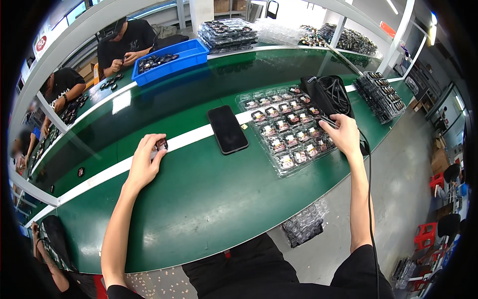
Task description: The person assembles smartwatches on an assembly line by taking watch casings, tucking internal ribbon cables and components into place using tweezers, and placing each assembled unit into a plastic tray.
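Over the white strip on the green bench, my left hand point(145, 162) is closed on a small dark device point(162, 144), its fingers covering part of it. My right hand point(344, 133) is at the right edge of a clear plastic tray point(281, 173). Its thumb and fingers pinch a slim dark piece point(327, 121) too small to make out. Rows of small black devices with pale labels point(277, 145) fill the tray's pockets. Between my hands, a black smartphone point(227, 130) lies flat with its screen dark.
A black bag with coiled cable point(333, 94) sits behind my right hand; a cable hangs beside that arm. Stacked filled trays point(381, 97) stand at right. Across the dark green belt point(184, 94) is a blue bin point(172, 62). Co-workers point(127, 47) sit at far left.
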Demonstrator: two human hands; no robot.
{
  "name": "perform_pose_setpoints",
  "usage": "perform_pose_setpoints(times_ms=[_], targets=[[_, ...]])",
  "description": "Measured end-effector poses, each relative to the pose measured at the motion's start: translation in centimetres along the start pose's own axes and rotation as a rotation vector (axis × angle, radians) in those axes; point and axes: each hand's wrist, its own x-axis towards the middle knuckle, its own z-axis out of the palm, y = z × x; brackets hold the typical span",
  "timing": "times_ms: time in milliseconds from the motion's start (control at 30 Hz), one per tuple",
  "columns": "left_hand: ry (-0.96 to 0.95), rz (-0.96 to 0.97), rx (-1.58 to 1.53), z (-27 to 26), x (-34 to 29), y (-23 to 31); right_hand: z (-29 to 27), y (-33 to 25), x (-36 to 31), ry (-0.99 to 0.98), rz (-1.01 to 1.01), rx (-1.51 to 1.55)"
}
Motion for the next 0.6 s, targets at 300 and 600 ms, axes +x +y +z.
perform_pose_setpoints(times_ms=[300, 600], targets=[[-0.168, 0.139, -0.114, -3.2, -7.5, 4.0, 1.1, -13.9, -0.9, -0.252, -0.115, 0.911], [-0.122, 0.086, -0.292, -1.5, -8.2, 2.5, 6.4, -30.5, -8.6, -0.777, -0.452, 1.004]])
